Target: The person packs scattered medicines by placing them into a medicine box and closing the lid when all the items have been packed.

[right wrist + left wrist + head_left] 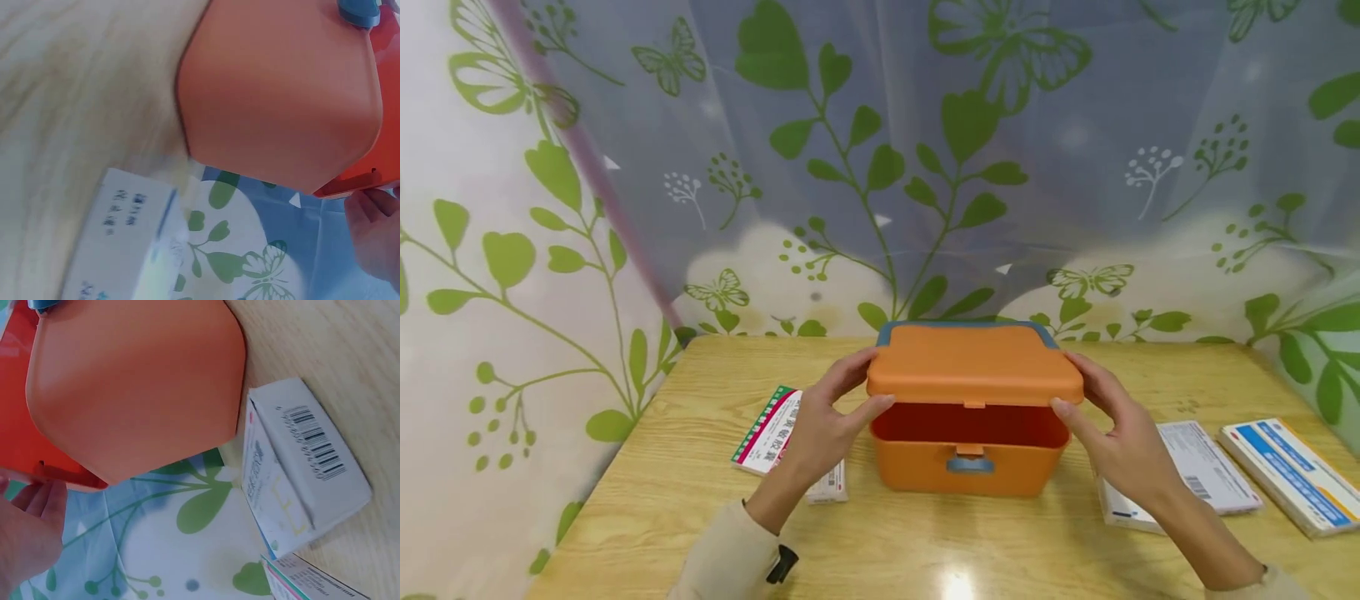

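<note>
An orange plastic storage box (917, 468) stands on the table, its lid (973, 362) raised partway above a dark red-looking inside. My left hand (820, 429) grips the lid's left edge, thumb at the front corner and fingers along the side. On the opposite edge, my right hand (1120, 442) holds the lid in the same way. A blue latch (970, 465) sits at the front of the box, below the gap. In the left wrist view, the left fingers (53, 503) touch the lid's rim; the right fingers (369, 203) do so in the right wrist view.
Left of the box lie a green, pink and white medicine carton (767, 429) and a small white carton (829, 483), partly behind the left hand. To the right are a white carton (1206, 467) and a blue-and-white carton (1292, 475). A leaf-patterned curtain (880, 167) hangs behind the table.
</note>
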A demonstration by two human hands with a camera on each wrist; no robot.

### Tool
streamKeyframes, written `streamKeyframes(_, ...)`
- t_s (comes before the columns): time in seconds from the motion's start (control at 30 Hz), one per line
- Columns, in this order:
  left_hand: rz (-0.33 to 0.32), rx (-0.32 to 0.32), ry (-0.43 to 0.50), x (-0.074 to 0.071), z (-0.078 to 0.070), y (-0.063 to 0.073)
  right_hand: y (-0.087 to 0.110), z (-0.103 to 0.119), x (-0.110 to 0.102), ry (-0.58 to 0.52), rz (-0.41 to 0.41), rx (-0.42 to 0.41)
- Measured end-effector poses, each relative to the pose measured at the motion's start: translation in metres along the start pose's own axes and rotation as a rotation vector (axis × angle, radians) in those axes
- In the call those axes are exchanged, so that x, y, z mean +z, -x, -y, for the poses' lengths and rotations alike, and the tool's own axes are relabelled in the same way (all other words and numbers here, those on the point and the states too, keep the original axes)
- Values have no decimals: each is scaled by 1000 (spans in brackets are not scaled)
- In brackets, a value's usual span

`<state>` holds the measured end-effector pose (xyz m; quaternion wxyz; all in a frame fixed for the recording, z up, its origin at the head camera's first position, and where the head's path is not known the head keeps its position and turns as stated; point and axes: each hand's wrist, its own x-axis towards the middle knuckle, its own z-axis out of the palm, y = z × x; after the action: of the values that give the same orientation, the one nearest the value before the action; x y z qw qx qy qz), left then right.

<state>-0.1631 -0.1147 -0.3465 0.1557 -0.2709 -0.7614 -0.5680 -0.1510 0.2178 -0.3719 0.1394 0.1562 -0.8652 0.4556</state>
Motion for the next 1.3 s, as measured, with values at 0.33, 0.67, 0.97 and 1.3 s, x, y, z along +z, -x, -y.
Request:
streamKeyframes(0.33, -31, -38, 63, -2, 0, -18, -21, 12, -2, -54, -144, -1)
streamKeyframes(0.67, -72, -9, 70, 1, 0, -36, -46, 28, -8, -9, -165, 122)
streamKeyframes(0.97, -76, -3, 37, 0, 3, -49, -72, 36, -19, 40, -123, 115)
streamKeyframes(1.3, 29, -10, 142, 1, 21, -68, -99, 39, -31, 175, -125, 131)
